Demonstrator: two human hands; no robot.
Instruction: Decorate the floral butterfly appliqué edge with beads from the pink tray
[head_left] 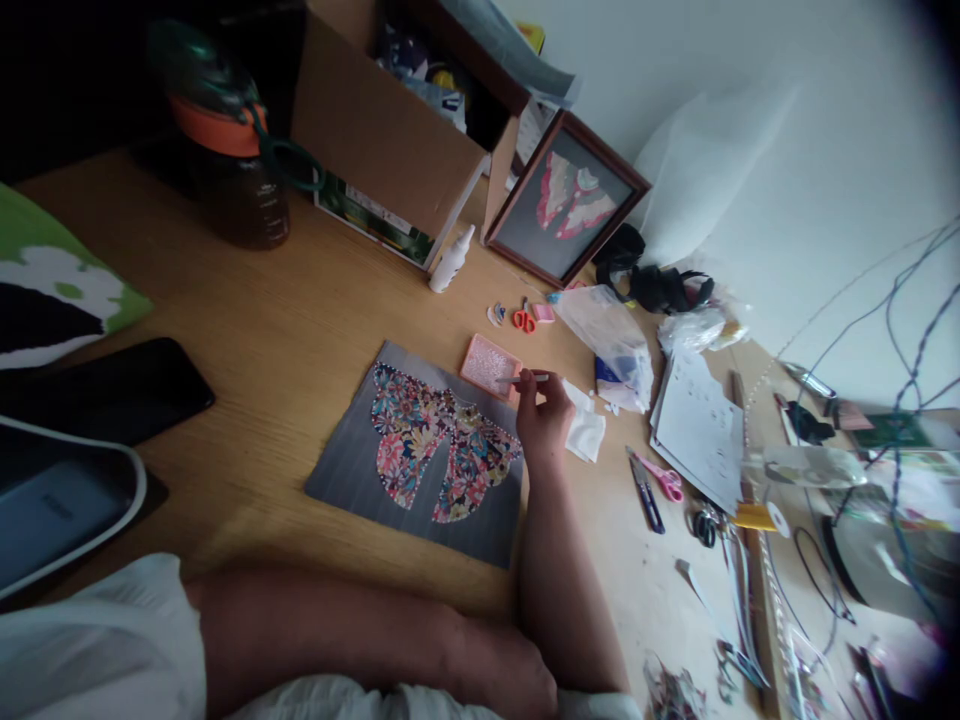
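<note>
My right hand is closed in a pinch around a thin, pen-like stick, whose tip is over a small pink tray of tiny pale beads. Just nearer to me lies a grey cloth sheet bearing a floral butterfly-shaped piece. Pale bead-like dots line the edges of that piece. The sheet's right edge is close to my right wrist. Down by my right elbow, my left hand rests in a loose fist; no object shows in it, and its fingers are partly hidden.
Behind the tray are orange-handled scissors, a white bottle, a framed butterfly and a cardboard box. A dark-liquid bottle and phone stand left. White tissue, thread snips and papers lie right.
</note>
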